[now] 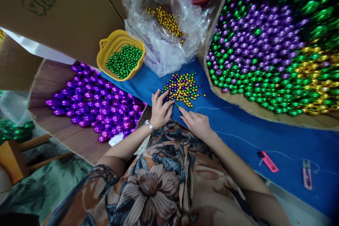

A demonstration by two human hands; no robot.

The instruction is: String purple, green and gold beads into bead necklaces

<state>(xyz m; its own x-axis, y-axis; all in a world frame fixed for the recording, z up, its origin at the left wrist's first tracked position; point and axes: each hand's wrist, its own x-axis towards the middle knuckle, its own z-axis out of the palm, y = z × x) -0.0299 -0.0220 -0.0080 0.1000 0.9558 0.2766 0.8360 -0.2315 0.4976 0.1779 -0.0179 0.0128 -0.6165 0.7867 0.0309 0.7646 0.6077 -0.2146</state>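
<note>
Sitting between left hand (160, 112) and right hand (198, 123): one small green bead (177, 105), near side of a loose mixed bead pile (182, 87). Bead round, no clear long axis; pale sliver (175, 103) beside it slants far-left to near-right, point unclear. Left seems to pinch sliver, other fingers fanned; right index at bead, grip unclear. Looks early: one bead engaged, pile unstrung. White thread (261, 148) trails right.
</note>
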